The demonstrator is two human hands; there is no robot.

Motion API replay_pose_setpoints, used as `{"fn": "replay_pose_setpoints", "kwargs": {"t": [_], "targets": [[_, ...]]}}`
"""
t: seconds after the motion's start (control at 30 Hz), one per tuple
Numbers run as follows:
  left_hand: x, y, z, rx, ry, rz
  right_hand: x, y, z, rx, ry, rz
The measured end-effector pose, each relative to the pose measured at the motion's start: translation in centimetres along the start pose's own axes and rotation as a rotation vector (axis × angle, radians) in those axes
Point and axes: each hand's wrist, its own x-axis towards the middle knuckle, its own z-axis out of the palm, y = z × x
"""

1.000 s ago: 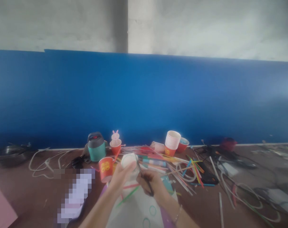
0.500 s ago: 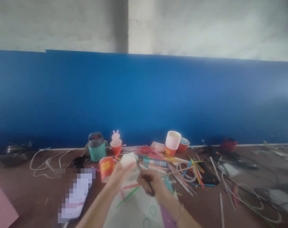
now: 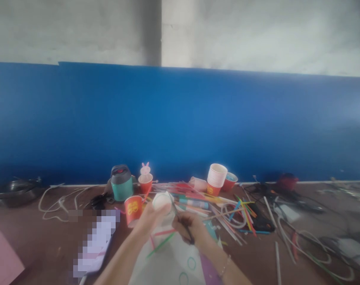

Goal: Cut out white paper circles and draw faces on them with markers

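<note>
Pinched in my left hand is a piece of white paper with a round outline on it. My right hand is closed round the dark handles of scissors, whose blades point up at the paper's right edge. Whether the blades are apart is too blurred to tell. Under my hands lies a white sheet with green circles drawn on it. A green straw and a pink straw rest on that sheet. To the left of my left hand stands a red paper cup.
A phone lies at the left, with a teal flask behind it. Stacked paper cups stand at the back. Colourful strips and white cables are spread to the right. A blue panel borders the table's back.
The view has shifted very slightly. Both hands keep nearly the same pose, with the scissors still at the paper's right edge.
</note>
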Motion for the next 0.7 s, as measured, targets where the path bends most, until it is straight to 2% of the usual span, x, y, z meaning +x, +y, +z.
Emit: {"fn": "replay_pose_setpoints", "kwargs": {"t": [0.47, 0.7], "targets": [[0.3, 0.1, -0.6, 0.022, -0.062, 0.026, 0.0, 0.0, 0.0, 0.023, -0.016, 0.032], [0.3, 0.2, -1.2, 0.043, -0.044, 0.01, -0.1, -0.1, -0.2, 0.05, -0.039, 0.03]]}}
